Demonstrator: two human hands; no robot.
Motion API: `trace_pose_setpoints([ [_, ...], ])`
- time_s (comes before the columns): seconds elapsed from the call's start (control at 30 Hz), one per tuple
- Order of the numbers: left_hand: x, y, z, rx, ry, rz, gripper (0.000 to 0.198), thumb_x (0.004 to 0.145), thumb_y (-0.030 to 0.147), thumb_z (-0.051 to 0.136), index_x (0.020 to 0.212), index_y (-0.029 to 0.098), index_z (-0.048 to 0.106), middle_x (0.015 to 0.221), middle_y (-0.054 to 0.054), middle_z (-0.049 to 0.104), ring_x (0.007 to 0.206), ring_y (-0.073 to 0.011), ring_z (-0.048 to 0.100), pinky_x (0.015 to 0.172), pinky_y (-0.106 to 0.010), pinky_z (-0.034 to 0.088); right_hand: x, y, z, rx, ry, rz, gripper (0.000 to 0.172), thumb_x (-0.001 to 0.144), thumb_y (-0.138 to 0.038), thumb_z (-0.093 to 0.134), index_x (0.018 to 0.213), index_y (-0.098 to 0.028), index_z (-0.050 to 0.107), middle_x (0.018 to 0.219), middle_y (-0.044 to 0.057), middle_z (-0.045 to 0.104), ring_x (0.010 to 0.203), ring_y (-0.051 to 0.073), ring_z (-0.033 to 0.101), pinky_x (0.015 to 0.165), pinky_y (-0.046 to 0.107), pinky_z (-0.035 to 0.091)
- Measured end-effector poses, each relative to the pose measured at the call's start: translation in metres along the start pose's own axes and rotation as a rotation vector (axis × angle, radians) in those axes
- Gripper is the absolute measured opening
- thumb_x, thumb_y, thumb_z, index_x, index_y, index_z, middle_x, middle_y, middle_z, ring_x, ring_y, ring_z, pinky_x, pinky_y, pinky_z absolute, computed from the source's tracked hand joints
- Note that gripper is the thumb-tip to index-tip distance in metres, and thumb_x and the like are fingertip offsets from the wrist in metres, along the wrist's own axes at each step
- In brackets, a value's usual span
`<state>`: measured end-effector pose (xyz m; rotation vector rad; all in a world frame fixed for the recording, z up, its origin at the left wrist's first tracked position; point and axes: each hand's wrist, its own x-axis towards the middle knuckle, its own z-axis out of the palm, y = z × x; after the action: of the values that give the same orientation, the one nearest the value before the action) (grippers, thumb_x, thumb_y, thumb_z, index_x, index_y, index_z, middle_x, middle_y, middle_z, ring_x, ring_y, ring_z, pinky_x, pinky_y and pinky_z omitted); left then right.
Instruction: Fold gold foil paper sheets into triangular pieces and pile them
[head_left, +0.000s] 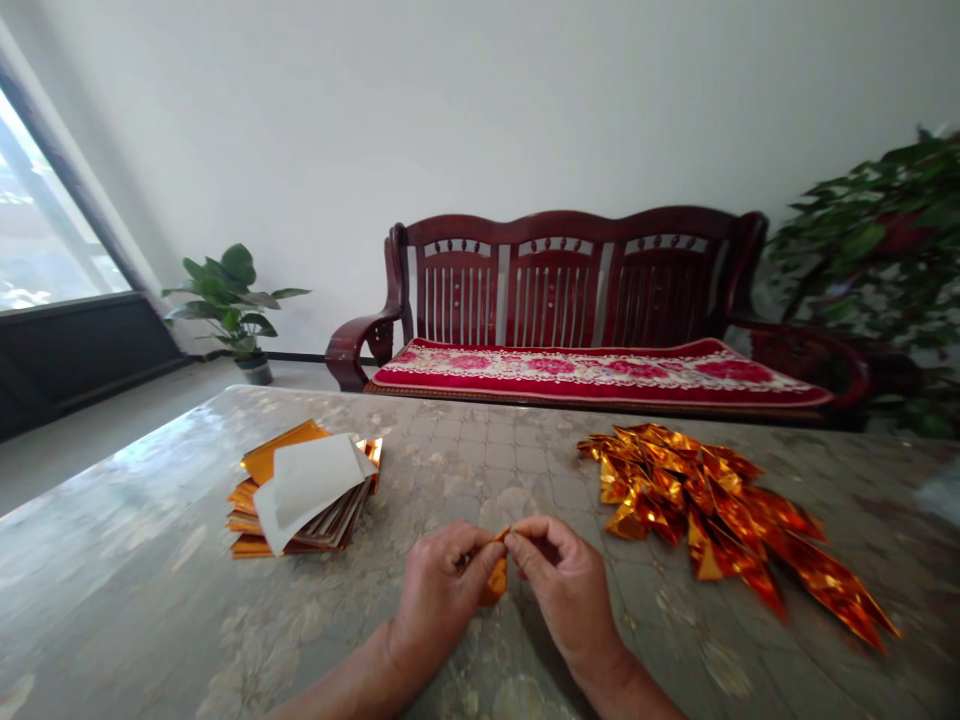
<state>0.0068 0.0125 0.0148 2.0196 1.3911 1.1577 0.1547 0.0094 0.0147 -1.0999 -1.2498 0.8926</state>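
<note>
Between my two hands is a small folded piece of gold foil paper [495,582], mostly hidden by the fingers. My left hand [450,575] is closed on it, thumb and fingers pinching its upper part. The thumb and forefinger of my right hand [561,575] pinch its top corner, close to the left thumb. On the left of the table lies an uneven stack of foil paper sheets [307,495], a pale side uppermost and gold edges showing. A pile of folded gold foil pieces [697,500], pointed and shiny, spreads over the right side.
The table [450,450] has a patterned grey cover. Behind it stands a dark red wooden bench [555,285] with a red and white floral cushion [600,372]. Potted plants, one at the left [232,295] and one at the right [885,250], flank the bench.
</note>
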Motion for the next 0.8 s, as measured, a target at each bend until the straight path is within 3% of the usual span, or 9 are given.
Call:
trace_pose_setpoints([
  [0.17, -0.0032, 0.0004, 0.0014, 0.003, 0.009, 0.021, 0.026, 0.091, 0.03, 0.059, 0.072, 0.018, 0.071, 0.064, 0.001, 0.065, 0.061, -0.0111, 0.058, 0.058, -0.02, 0.037, -0.0008, -0.0022, 0.0011, -0.07, 0.016, -0.021, 0.02, 0.08, -0.036, 0.067, 0.07, -0.018, 0.065, 0.06, -0.001, 0.062, 0.054, 0.014, 0.055, 0.052, 0.022, 0.044],
  [0.37, -0.0048, -0.0001, 0.0006, 0.033, -0.009, 0.076, 0.025, 0.093, 0.026, 0.056, 0.074, 0.019, 0.071, 0.064, 0.002, 0.063, 0.062, -0.0098, 0.058, 0.06, -0.019, 0.037, -0.0024, 0.001, -0.0013, -0.261, 0.037, -0.184, 0.017, 0.084, -0.031, 0.064, 0.072, -0.019, 0.065, 0.066, 0.0, 0.065, 0.06, 0.014, 0.06, 0.06, 0.023, 0.048],
  [0.53, -0.003, 0.0005, 0.0002, 0.034, 0.005, 0.061, 0.024, 0.092, 0.025, 0.056, 0.074, 0.019, 0.071, 0.064, 0.002, 0.064, 0.061, -0.01, 0.058, 0.06, -0.019, 0.037, -0.0043, 0.0021, -0.0007, -0.265, 0.045, -0.19, 0.016, 0.086, -0.031, 0.063, 0.075, -0.019, 0.066, 0.069, 0.001, 0.068, 0.062, 0.015, 0.063, 0.062, 0.023, 0.05],
  [0.8, 0.0026, -0.0001, 0.0003, 0.018, 0.054, 0.012, 0.026, 0.089, 0.023, 0.057, 0.068, 0.018, 0.07, 0.063, 0.002, 0.065, 0.059, -0.0098, 0.058, 0.059, -0.02, 0.038, -0.0088, 0.0038, -0.0021, -0.283, 0.0, -0.279, 0.019, 0.091, -0.026, 0.055, 0.094, -0.019, 0.073, 0.079, 0.003, 0.072, 0.069, 0.016, 0.068, 0.064, 0.023, 0.053],
])
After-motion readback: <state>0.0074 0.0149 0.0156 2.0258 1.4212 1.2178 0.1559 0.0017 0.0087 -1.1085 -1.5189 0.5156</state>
